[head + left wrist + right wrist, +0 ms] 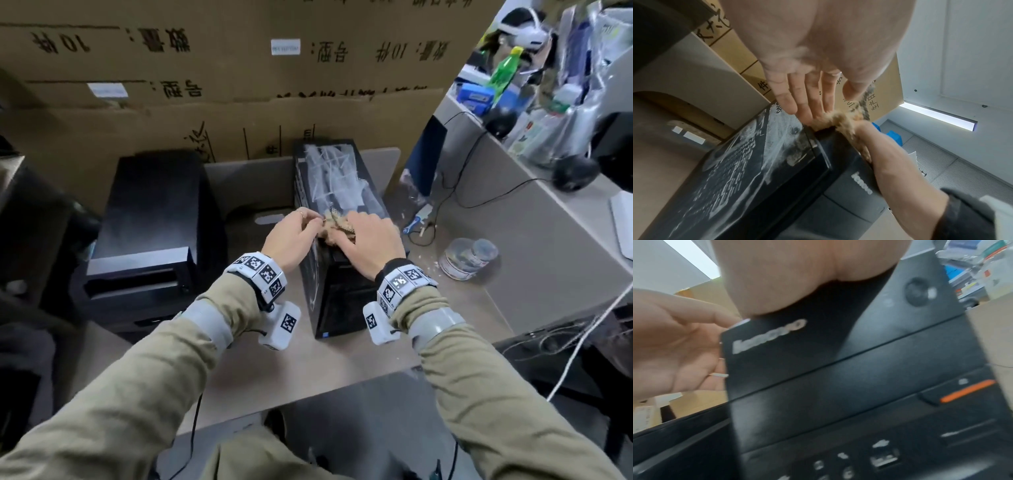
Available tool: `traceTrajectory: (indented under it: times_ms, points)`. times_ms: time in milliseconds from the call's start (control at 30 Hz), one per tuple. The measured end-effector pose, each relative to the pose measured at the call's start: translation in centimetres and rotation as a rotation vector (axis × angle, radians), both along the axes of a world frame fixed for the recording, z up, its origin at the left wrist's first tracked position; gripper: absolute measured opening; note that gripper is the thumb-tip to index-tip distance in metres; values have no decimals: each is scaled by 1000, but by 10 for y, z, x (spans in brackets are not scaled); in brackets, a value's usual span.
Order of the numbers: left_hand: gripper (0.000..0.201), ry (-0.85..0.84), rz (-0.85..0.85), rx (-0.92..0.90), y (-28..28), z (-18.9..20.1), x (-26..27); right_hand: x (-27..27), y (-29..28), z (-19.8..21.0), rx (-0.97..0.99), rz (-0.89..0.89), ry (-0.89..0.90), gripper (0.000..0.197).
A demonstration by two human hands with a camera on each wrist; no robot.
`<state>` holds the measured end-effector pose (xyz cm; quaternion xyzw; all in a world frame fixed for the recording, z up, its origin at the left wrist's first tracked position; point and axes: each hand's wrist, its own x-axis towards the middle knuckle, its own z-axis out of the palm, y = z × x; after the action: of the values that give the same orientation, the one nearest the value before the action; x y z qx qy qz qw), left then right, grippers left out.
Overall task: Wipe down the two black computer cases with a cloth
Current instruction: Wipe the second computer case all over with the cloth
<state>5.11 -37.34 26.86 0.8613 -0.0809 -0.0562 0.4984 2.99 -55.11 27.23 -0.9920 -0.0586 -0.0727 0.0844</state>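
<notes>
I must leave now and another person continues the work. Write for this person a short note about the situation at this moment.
Left hand: pinches the left edge of the cloth.
Right hand: lies on the cloth, pressing it onto the near top of the right case.
Right case stands upright on the desk; its top and left side show white dust streaks, so wiping has barely begun.
Left case stands beside it, not touched by either hand.
Left to do: finish the right case, then the left one.
</notes>
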Motion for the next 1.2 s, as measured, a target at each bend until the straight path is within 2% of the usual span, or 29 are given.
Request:
traceTrajectory:
  times_ms: [200,333,433,533,700,800,900,1000,1100,1200]
  points:
    - [12,9,-63,16,-10,2,35,12,-15,0,43,-64,103,35]
    - [17,11,-87,69,-23,6,34,14,-18,2,139,-47,179,31]
    - [29,21,-79,114,-29,13,41,19,-28,6,357,-119,258,23]
    - [34,64,-162,201,-40,26,49,32,-45,18,558,-146,289,28]
    - [31,34,-140,372,-55,31,48,58,-78,32,359,7,368,17]
    - [31,116,-84,381,-64,35,46,75,-88,25,387,168,416,17]
    - [32,190,-27,377,-73,48,47,102,-97,13,459,280,420,5]
    - [36,237,99,415,-84,51,42,130,-103,10,455,406,370,3]
    - [44,272,282,494,-96,44,27,149,-110,17,508,503,351,19]
    - [32,258,487,498,-104,41,5,161,-108,22,536,584,371,15]
